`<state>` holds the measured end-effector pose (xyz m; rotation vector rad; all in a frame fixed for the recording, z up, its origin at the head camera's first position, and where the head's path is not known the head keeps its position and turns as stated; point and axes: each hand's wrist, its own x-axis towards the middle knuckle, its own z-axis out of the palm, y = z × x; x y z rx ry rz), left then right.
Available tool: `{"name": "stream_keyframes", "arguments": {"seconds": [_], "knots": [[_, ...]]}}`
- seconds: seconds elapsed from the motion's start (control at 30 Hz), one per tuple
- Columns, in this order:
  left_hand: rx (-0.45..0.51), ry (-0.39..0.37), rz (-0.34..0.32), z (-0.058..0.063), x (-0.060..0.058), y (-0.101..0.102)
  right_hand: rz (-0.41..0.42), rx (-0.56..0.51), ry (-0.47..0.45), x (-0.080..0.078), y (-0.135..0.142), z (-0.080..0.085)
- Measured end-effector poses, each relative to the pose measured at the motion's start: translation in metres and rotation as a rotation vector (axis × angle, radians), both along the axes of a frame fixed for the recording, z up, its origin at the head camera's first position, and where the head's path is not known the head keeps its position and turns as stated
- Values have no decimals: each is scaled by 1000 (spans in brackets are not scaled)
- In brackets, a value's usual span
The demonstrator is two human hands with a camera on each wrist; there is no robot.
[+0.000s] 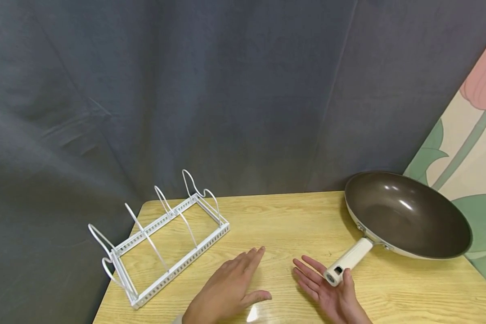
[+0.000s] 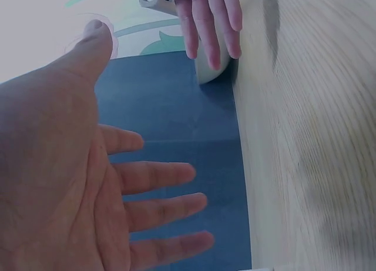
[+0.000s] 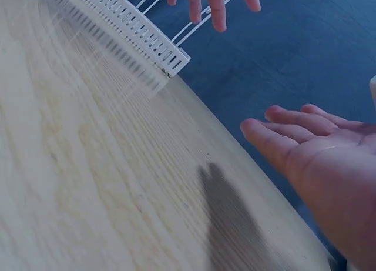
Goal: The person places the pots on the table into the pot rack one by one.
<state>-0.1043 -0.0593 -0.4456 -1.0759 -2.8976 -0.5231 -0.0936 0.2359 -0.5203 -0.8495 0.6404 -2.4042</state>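
A large frying pan (image 1: 405,216) with a dark inside and a cream handle (image 1: 350,260) is at the right of the table in the head view. My right hand (image 1: 332,294) is by the handle's end, palm up with fingers spread; whether it touches the handle I cannot tell. To the left, my left hand (image 1: 228,288) is held over the table with its fingers extended and thumb apart, holding nothing. A white wire rack (image 1: 178,265) with upright loops stands left of that hand. The left wrist view shows the left palm (image 2: 59,183) bare.
The wooden table (image 1: 275,220) ends at a dark grey curtain (image 1: 243,99) along the back and left. On the right, a panel with painted flowers (image 1: 474,148) rises behind the pan.
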Motion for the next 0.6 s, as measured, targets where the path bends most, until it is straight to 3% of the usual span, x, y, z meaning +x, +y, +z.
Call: {"name": "stream_keyframes", "arguments": {"seconds": [0.13,0.3,0.6], "knots": [[-14,23,-23,0,-1,4,24,-74,-109,2,4,6],[-24,52,-41,2,-3,11,19,-114,-150,3,8,11],[-19,59,-75,9,-12,37,-62,-184,-231,-3,19,8]]}}
